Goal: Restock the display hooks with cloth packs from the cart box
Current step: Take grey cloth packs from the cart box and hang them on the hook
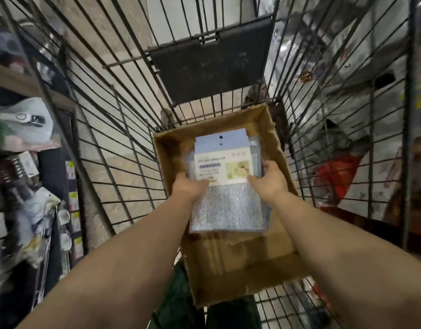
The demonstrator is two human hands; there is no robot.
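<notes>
An open brown cardboard box [271,143] lies in the wire cart [124,143]. Inside it is a stack of cloth packs [228,207]: silvery mesh cloth in clear bags with pale blue header cards and a white label. My left hand [189,187] grips the stack's left edge, thumb on top near the label. My right hand [270,179] holds the right edge the same way. Both forearms reach down into the box. The packs below the top one are mostly hidden.
The cart's dark fold-down flap [209,67] stands at the far end. Shelves with hanging packaged goods [27,186] run along the left. Plastic-wrapped goods and a red bag [335,174] sit to the right outside the wires. The near half of the box floor is bare cardboard.
</notes>
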